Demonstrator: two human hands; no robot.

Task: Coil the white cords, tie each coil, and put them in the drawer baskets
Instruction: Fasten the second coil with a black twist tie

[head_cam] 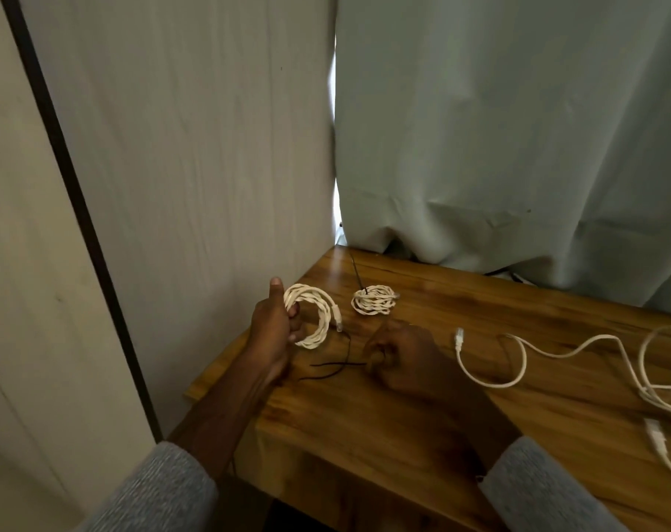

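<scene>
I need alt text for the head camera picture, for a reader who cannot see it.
The left hand grips a coiled white cord above a wooden table, while the right hand pinches a thin black tie. A second coil lies behind, and loose white cords sprawl on the right.
</scene>
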